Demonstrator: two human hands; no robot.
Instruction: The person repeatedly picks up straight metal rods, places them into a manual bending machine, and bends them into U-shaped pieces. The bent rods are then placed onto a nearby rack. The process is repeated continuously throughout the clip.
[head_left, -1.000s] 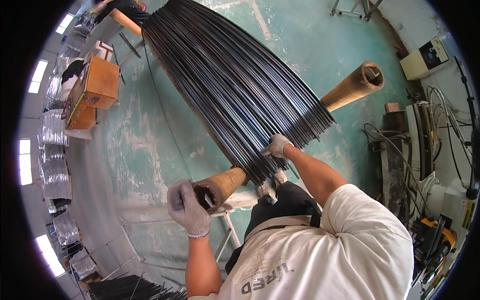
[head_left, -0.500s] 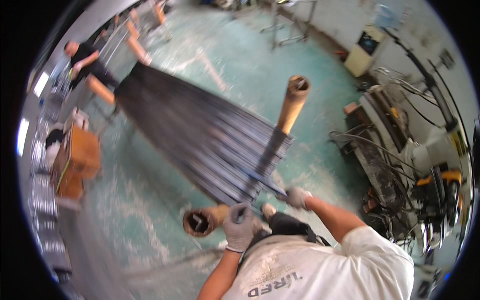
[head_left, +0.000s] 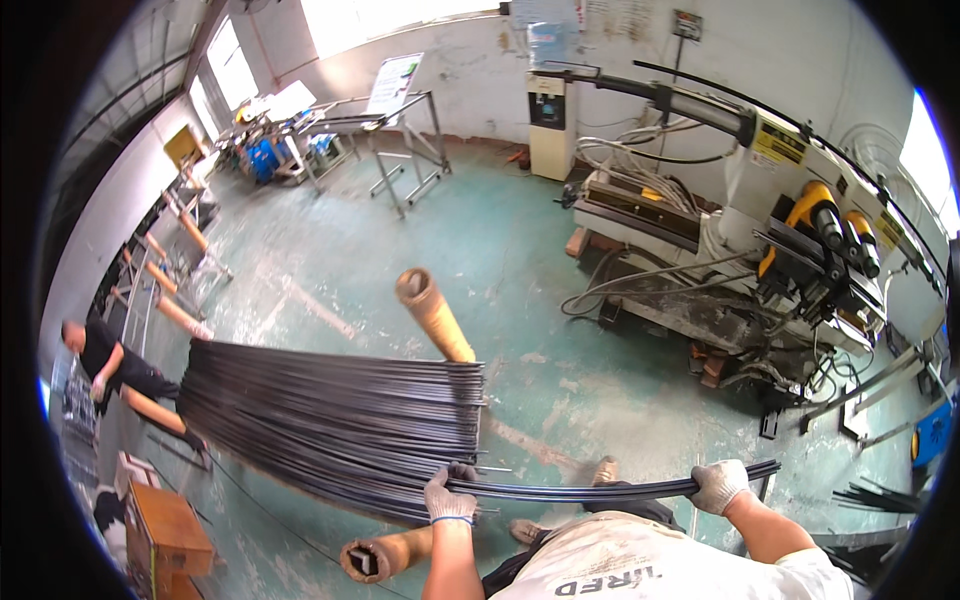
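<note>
A small bundle of long, thin dark strips [head_left: 590, 492] stretches across in front of me, slightly bowed. My right hand [head_left: 720, 487], in a light knit glove, is closed round it near its right end, which juts out past the fist. My left hand [head_left: 450, 495], gloved too, is closed on the bundle beside the near end of a wide layer of similar dark strips [head_left: 330, 415]. That layer lies on a rack with upright posts sleeved in brown tube; one tube [head_left: 438, 315] rises at its far side, another [head_left: 385, 556] near my left forearm.
At the layer's far left end stands a co-worker [head_left: 115, 365] in dark clothes. A machine [head_left: 690, 270] with cables and hoses fills the right side. A wooden box [head_left: 170, 530] stands lower left, and a metal frame table [head_left: 400, 140] and water dispenser [head_left: 550, 125] stand farther back.
My view has swung right. My right hand has moved right, away from the layer, with the strips. My left hand, earlier beside the near tube, now grips the bundle.
</note>
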